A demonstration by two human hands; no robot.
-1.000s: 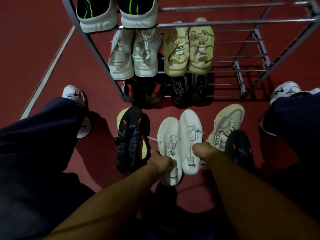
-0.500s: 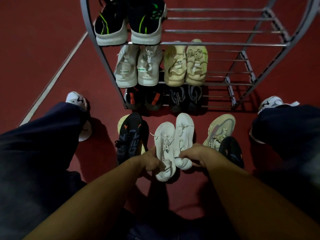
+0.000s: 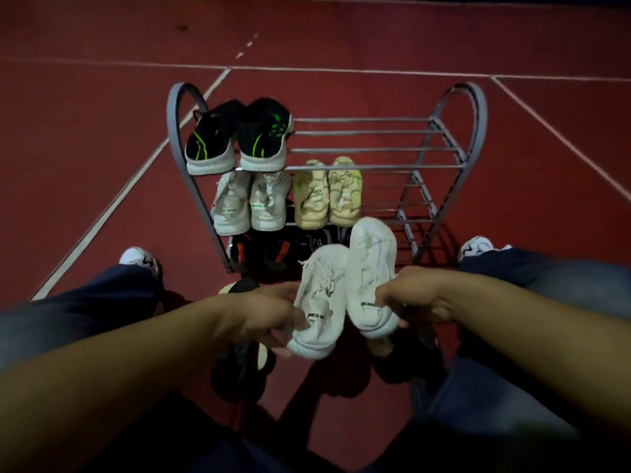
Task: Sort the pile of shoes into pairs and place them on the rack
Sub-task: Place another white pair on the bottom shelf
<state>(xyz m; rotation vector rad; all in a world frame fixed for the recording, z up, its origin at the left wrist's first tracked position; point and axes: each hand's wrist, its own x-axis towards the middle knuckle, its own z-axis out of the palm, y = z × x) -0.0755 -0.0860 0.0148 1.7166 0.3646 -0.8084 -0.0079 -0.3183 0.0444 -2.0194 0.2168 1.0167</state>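
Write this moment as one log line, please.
left hand: holds white shoe | right hand: holds matching white shoe | rack: top shelf half free

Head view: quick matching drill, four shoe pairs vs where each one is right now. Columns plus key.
Things:
1. black and green sneakers
2. white and green sneakers
3. cream sneakers
4. white sneakers

Places:
A. middle shelf, right of another pair
B. held off the floor, one in the left hand, one in the right hand
C. top shelf of the shoe rack, left end
D. middle shelf, left end

Pairs: 1-C, 2-D, 3-A, 4-B
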